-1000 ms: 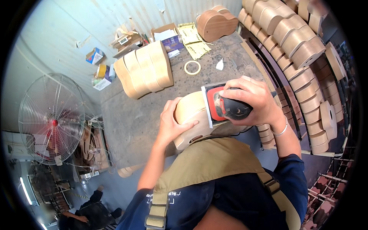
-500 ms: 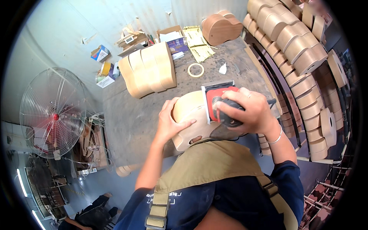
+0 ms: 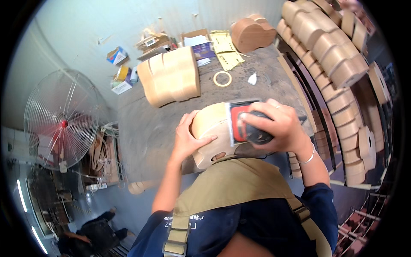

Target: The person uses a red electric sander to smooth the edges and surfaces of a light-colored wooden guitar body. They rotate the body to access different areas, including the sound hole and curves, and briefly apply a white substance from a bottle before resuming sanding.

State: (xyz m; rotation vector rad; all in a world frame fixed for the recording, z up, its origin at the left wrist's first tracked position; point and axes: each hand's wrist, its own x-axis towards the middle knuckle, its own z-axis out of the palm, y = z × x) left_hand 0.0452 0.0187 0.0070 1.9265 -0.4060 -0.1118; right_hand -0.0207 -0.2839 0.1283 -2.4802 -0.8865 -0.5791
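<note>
A pale wooden instrument body (image 3: 209, 132), shaped like a small guitar with a sound hole, stands on its edge at the near side of the table, against my apron. My left hand (image 3: 187, 139) clasps its left end, thumb on the near face and fingers over the far side. Wrapped round a red and black power sander (image 3: 239, 124) is my right hand (image 3: 280, 126). The sander's flat plate presses on the body's upper right part, covering that part. A dark patch of the body shows below the sander.
On the dark table (image 3: 141, 128) stand several pale bodies (image 3: 169, 77) pressed together, a tape ring (image 3: 222, 79), a small white bottle (image 3: 252, 79), yellow sheets (image 3: 224, 47) and a brown body (image 3: 253, 35). A rack of bodies (image 3: 325, 51) lines the right; a fan (image 3: 64, 124) stands left.
The sander and my right hand have shifted slightly toward me along the body. My left hand keeps its hold. The whole view has tilted a little.
</note>
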